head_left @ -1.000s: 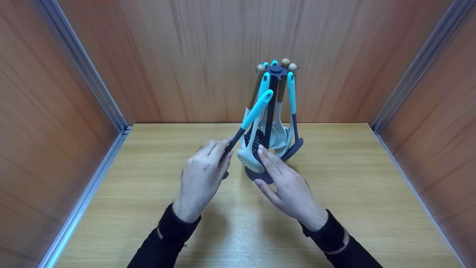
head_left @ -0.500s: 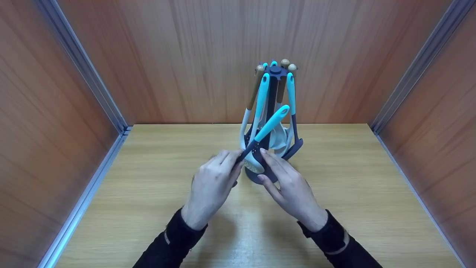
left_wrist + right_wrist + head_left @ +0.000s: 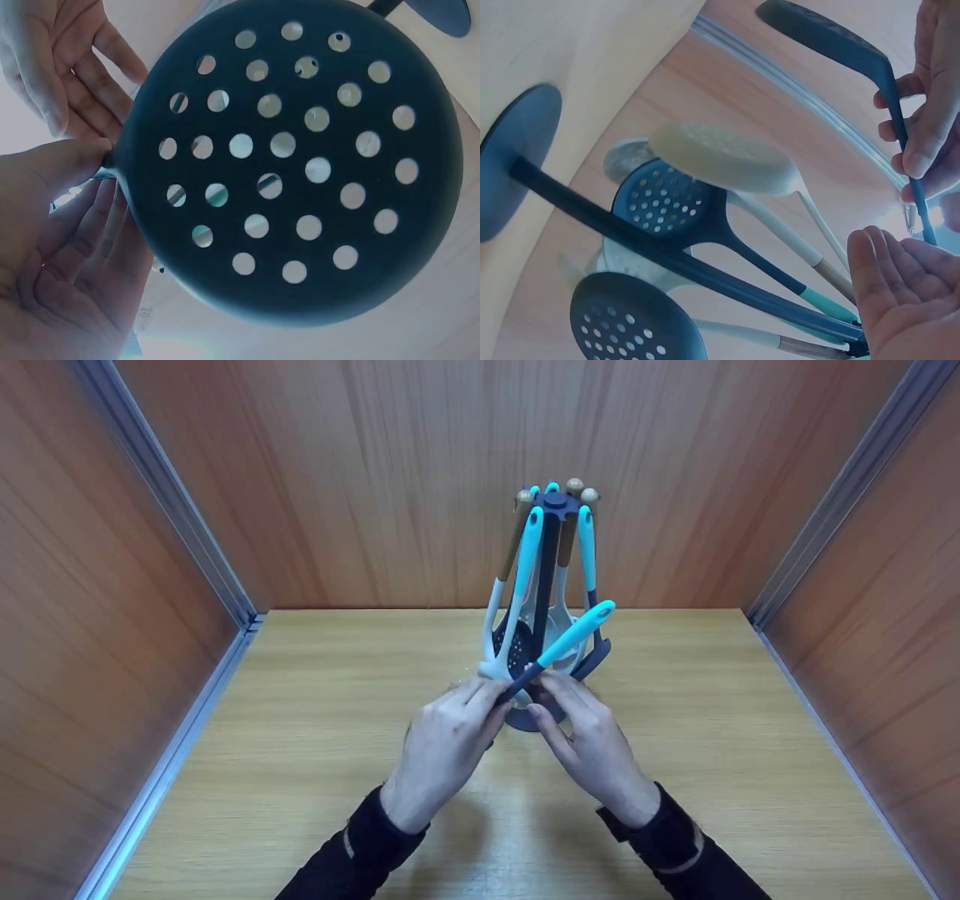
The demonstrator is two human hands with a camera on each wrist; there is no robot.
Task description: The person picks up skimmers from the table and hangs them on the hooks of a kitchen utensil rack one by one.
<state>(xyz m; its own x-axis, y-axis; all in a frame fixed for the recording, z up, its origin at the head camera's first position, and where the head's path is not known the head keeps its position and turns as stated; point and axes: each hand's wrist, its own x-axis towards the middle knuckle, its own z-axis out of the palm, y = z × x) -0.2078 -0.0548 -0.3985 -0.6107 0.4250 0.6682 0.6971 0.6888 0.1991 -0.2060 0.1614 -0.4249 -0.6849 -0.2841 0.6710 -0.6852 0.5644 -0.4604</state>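
Note:
My left hand (image 3: 484, 701) pinches the dark shaft of a skimmer with a cyan handle (image 3: 579, 632) that points up and to the right. The skimmer's perforated dark head (image 3: 285, 165) fills the left wrist view and also shows in the right wrist view (image 3: 825, 37). My right hand (image 3: 553, 694) lies open with straight fingers right beside the shaft, the palm (image 3: 900, 300) turned up; contact is not plain. Both hands are just in front of the utensil stand (image 3: 551, 517), whose round dark base (image 3: 525, 720) sits on the table.
Several cyan, cream and wood-handled utensils hang on the stand, among them a dark skimmer (image 3: 667, 202) and a cream spatula (image 3: 720, 157). The wooden table (image 3: 712, 750) is boxed in by wood panels at the back (image 3: 450, 472), left and right.
My left hand has moved right with the skimmer, and its cyan handle has swung down and to the right. My right hand has drawn in next to the left hand.

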